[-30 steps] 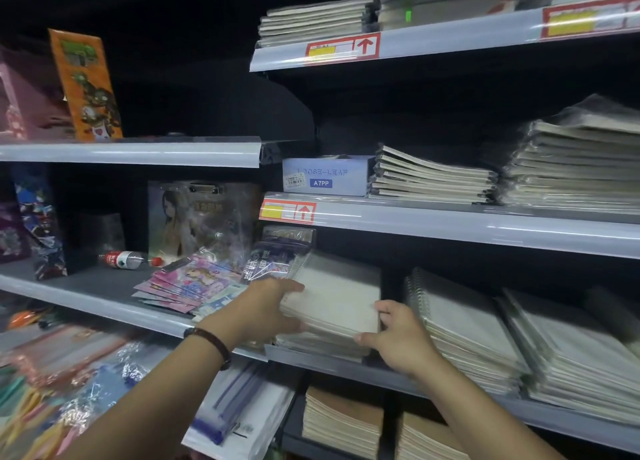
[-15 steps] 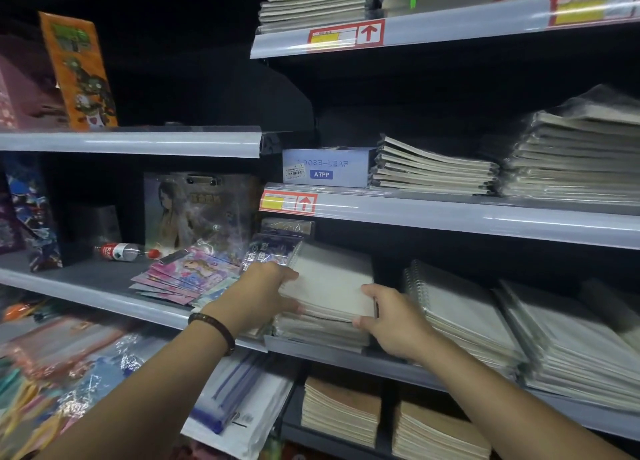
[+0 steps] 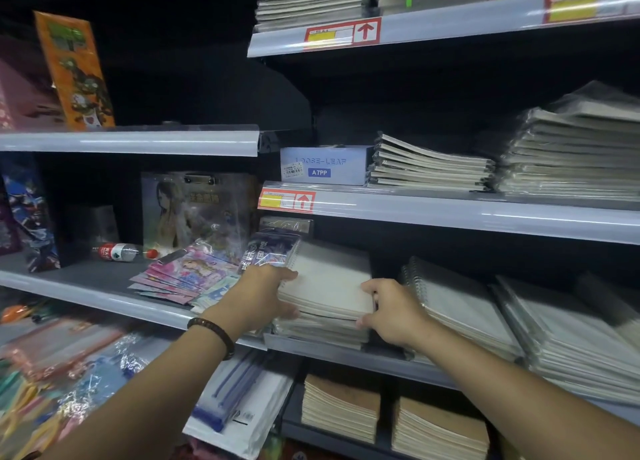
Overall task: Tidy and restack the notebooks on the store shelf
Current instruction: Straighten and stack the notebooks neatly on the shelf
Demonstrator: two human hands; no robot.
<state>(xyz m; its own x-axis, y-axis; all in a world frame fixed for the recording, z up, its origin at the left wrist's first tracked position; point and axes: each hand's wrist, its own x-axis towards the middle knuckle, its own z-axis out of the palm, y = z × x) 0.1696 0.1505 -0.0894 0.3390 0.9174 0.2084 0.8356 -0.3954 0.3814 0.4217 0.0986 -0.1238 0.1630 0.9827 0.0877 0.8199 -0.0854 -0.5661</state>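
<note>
A pale blue box (image 3: 323,165), standing just left of stacked notebooks (image 3: 429,163), reads "LOOSE-LEAF", with "A7PP" on a darker blue label below. Its barcode sticker is too small to read. On the shelf edge directly under the box, a red-and-yellow price tag (image 3: 286,200) shows an upward arrow. A similar arrow tag (image 3: 343,33) sits on the shelf edge above the box, its print illegible.

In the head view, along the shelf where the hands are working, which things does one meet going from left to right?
Plastic bottle lying on its side → fanned pink cartoon booklets → left hand → white notebook stack gripped by both hands → right hand → spiral notebook stack → plastic-wrapped notebook stack.
</note>
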